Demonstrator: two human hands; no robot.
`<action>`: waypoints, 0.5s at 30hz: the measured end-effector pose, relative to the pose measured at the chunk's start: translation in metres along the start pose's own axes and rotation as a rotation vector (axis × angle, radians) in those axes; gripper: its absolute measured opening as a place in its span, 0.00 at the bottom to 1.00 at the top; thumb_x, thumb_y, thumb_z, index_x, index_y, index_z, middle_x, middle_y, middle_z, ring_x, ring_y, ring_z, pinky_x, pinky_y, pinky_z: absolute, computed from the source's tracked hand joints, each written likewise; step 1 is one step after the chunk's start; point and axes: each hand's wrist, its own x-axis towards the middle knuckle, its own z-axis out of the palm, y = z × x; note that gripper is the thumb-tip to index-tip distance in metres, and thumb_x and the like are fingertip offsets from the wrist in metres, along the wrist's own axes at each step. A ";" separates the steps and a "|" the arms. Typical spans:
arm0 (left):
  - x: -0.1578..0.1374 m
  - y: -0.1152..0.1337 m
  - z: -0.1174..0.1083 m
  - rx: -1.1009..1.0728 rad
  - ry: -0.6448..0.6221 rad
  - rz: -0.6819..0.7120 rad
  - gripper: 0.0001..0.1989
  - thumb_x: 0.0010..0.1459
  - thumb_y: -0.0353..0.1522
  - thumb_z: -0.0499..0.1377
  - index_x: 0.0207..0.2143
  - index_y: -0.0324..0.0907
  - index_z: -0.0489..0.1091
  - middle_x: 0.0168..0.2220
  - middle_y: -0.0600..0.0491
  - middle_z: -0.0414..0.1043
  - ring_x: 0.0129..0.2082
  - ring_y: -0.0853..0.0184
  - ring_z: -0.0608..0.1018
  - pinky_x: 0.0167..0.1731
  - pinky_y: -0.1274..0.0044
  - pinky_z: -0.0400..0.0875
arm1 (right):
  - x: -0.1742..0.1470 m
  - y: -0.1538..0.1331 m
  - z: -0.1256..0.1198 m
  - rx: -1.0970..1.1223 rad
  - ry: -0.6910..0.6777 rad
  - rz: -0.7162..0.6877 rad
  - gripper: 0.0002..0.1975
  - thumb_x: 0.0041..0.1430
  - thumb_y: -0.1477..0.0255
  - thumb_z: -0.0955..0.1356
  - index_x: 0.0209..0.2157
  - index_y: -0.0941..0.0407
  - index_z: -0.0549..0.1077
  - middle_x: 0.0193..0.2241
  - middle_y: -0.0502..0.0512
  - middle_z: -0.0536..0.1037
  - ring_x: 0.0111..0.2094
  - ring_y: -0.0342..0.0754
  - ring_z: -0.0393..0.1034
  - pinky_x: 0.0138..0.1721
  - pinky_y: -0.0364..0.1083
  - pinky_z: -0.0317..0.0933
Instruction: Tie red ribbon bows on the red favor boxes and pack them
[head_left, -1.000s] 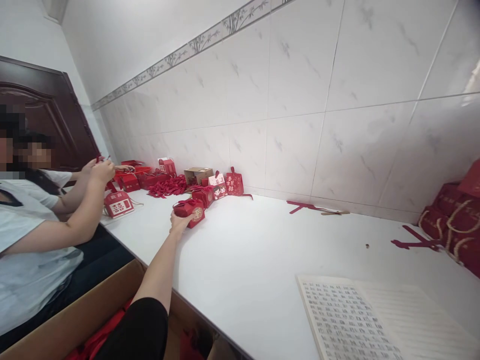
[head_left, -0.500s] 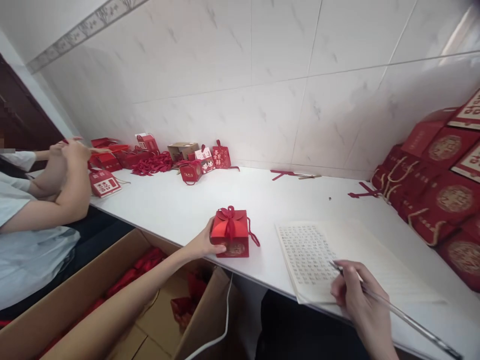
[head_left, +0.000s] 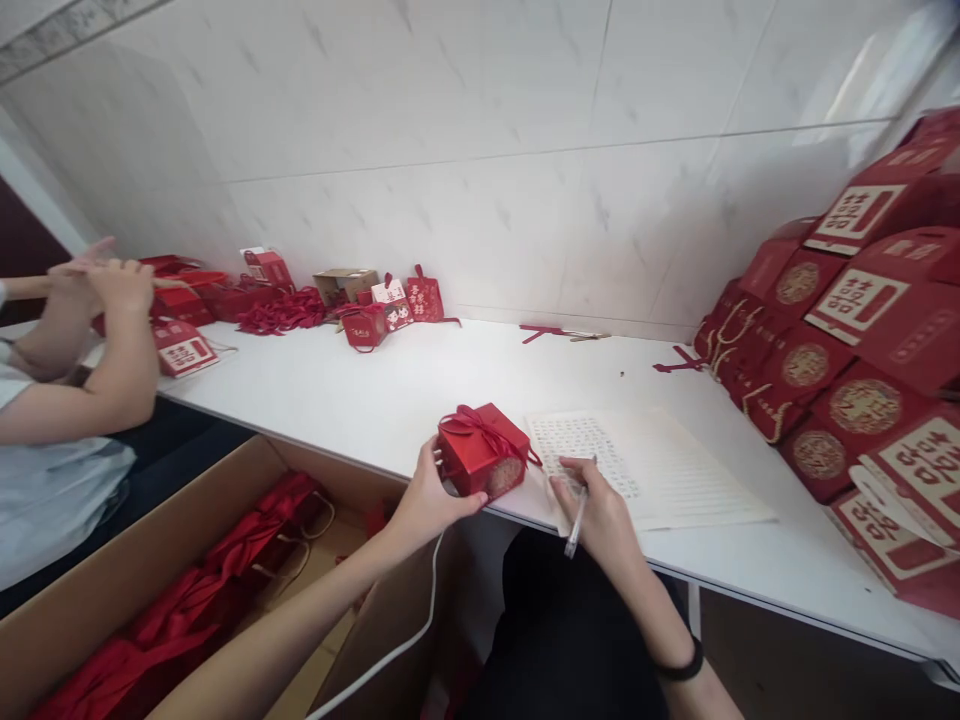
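My left hand (head_left: pixel 435 500) is closed around the lower left side of a red gift box (head_left: pixel 499 475) at the table's front edge. A red ribbon bow (head_left: pixel 487 432) lies across its top, and the box sits turned at an angle. Between the fingers of my right hand (head_left: pixel 604 510) is a pen (head_left: pixel 577 528), its clear barrel slanting down towards me. That hand is over the left page of an open notebook (head_left: pixel 697 470), close to the box but apart from it. Handwriting in rows covers the left page; the right one is ruled.
Red gift boxes (head_left: pixel 802 365) are stacked high on the right. More boxes and a ribbon heap (head_left: pixel 281 312) line the wall at left, near a co-worker's raised hands (head_left: pixel 112 285). Below the table edge stands a cardboard carton (head_left: pixel 330 650) with red boxes in it; a white cable (head_left: pixel 420 640) hangs alongside.
My right hand has moved left across the notebook towards the box, and the pen has swung round in its fingers. My left hand has turned and tilted the box. The view has shifted right.
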 end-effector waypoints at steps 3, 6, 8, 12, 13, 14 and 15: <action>-0.002 0.004 -0.044 -0.162 0.072 -0.082 0.41 0.35 0.45 0.66 0.51 0.38 0.59 0.50 0.42 0.67 0.49 0.53 0.71 0.49 0.63 0.67 | 0.000 0.009 -0.004 0.006 -0.055 0.087 0.18 0.57 0.55 0.59 0.33 0.55 0.68 0.32 0.57 0.77 0.34 0.52 0.73 0.35 0.48 0.66; -0.019 0.014 -0.092 -0.448 0.102 -0.305 0.37 0.48 0.57 0.49 0.51 0.39 0.62 0.47 0.44 0.70 0.46 0.54 0.73 0.45 0.63 0.69 | -0.003 0.008 -0.004 -0.035 -0.059 0.068 0.18 0.55 0.54 0.59 0.31 0.54 0.69 0.31 0.57 0.77 0.32 0.53 0.73 0.33 0.48 0.65; -0.038 0.018 -0.117 -0.581 0.153 -0.413 0.38 0.51 0.58 0.42 0.53 0.41 0.62 0.45 0.46 0.72 0.43 0.58 0.75 0.44 0.65 0.70 | -0.005 0.004 -0.005 -0.076 -0.046 0.043 0.20 0.53 0.53 0.59 0.31 0.54 0.69 0.30 0.58 0.77 0.31 0.54 0.73 0.32 0.48 0.64; -0.078 0.006 -0.147 -0.713 0.321 -0.496 0.40 0.51 0.59 0.41 0.54 0.40 0.61 0.42 0.46 0.73 0.39 0.61 0.76 0.44 0.69 0.71 | -0.006 0.000 -0.009 -0.164 -0.064 0.050 0.23 0.49 0.48 0.58 0.30 0.53 0.70 0.31 0.59 0.76 0.30 0.55 0.73 0.29 0.50 0.62; -0.088 0.000 -0.151 -0.719 0.359 -0.506 0.40 0.51 0.59 0.41 0.54 0.40 0.60 0.42 0.46 0.73 0.39 0.61 0.76 0.44 0.69 0.70 | -0.006 0.002 -0.010 -0.188 -0.087 0.060 0.24 0.48 0.48 0.58 0.30 0.52 0.70 0.31 0.59 0.77 0.30 0.54 0.72 0.28 0.50 0.61; -0.097 -0.006 -0.155 -0.715 0.394 -0.510 0.40 0.51 0.59 0.41 0.55 0.41 0.60 0.42 0.46 0.73 0.40 0.61 0.76 0.45 0.68 0.70 | -0.007 0.005 -0.011 -0.211 -0.115 0.067 0.23 0.48 0.48 0.59 0.31 0.51 0.70 0.31 0.59 0.77 0.30 0.54 0.72 0.27 0.49 0.61; -0.106 -0.011 -0.158 -0.705 0.427 -0.508 0.40 0.51 0.59 0.42 0.55 0.41 0.60 0.42 0.46 0.73 0.41 0.60 0.76 0.45 0.67 0.70 | -0.007 0.010 -0.010 -0.241 -0.125 0.069 0.22 0.48 0.48 0.59 0.31 0.51 0.70 0.31 0.59 0.77 0.30 0.54 0.72 0.27 0.49 0.60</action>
